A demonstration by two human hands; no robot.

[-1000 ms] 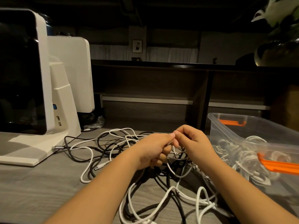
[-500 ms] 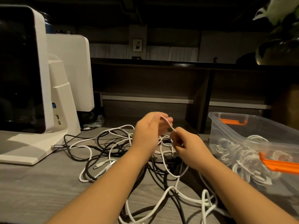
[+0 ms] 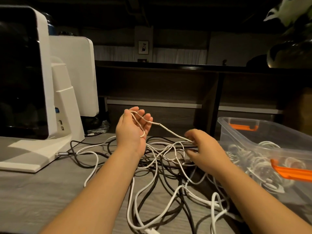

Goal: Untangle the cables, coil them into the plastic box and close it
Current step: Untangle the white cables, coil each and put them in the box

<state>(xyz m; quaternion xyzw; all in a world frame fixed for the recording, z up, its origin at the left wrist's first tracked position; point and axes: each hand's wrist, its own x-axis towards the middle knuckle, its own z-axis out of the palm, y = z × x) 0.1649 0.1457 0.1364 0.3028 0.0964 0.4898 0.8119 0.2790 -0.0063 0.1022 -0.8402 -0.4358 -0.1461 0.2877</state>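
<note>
One white cable (image 3: 170, 131) loops over the left hand's (image 3: 130, 130) relaxed fingers (image 3: 148, 118), right hand (image 3: 205, 152) pinching it.

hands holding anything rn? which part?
Both hands hold one white cable. A loop of it lies over the open palm of the left hand; the right hand pinches it further along, above the tangle.

Clear glossy plastic box (image 3: 249, 132) with orange plastic latches (image 3: 244, 127); matt, seemingly braided white cable (image 3: 170, 131) between the fingers; grey woodgrain tabletop (image 3: 42, 191).
</note>
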